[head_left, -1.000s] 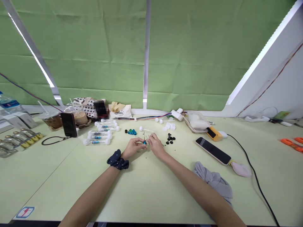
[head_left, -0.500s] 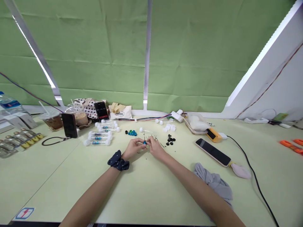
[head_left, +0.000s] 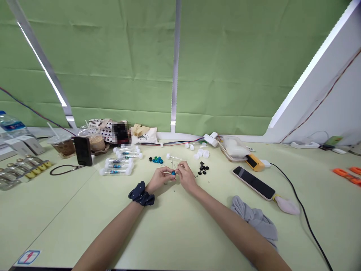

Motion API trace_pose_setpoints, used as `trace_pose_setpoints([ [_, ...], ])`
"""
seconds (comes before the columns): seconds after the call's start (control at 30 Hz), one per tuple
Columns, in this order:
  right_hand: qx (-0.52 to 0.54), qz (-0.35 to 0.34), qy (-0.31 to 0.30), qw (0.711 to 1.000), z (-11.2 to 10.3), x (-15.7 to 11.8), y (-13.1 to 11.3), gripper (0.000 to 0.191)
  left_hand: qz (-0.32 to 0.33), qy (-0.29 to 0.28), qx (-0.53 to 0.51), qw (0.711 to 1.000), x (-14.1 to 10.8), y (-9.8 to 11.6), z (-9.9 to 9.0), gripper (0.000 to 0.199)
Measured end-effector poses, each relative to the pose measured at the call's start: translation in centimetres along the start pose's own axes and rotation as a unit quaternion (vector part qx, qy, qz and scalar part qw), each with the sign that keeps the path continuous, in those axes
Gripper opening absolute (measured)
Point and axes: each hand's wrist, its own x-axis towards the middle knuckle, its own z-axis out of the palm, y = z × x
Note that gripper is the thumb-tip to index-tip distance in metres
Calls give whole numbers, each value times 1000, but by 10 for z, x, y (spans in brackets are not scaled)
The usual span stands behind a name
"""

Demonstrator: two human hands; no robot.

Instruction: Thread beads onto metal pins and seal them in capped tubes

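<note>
A small blue bead-like piece (head_left: 173,172) with a thin dark pin rising from it is pinched in my left hand (head_left: 160,178), which has a dark scrunchie (head_left: 141,194) at the wrist. Close on its right, my right hand (head_left: 186,177) has thumb and fingertips together near the piece; what they grip is too small to make out. Just behind the hands lie blue and green beads (head_left: 158,160) and a clear tube with a white cap (head_left: 168,156). Small black parts (head_left: 202,168) sit to the right of my right hand.
Capped clear tubes (head_left: 116,172) lie at left, near a standing phone (head_left: 82,151) and drink cups (head_left: 62,145). At right are a phone (head_left: 254,182), a grey cloth (head_left: 255,218), a black cable (head_left: 299,199), a yellow device (head_left: 254,162) and orange-handled scissors (head_left: 345,175).
My right hand has shifted slightly, its fingers a little higher beside the blue piece. My left hand still holds the piece in nearly the same place.
</note>
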Motion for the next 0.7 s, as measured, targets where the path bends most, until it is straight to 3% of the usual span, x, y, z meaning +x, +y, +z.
trace_pose_setpoints([
  [0.1,15,-3,-1,1000,2,1,2,22,-4,-3,3,1000,-1,1,1,35],
  [0.33,52,-5,-66,996,0,3,3,23,14,4,-13,1000,1,-2,-1,31],
  [0.5,72,-32,-45,996,-1,3,3,11,19,13,-25,999,3,-4,-3,31],
  [0.7,49,-22,-22,998,0,1,5,15,9,-6,-14,1000,1,-4,-2,30],
])
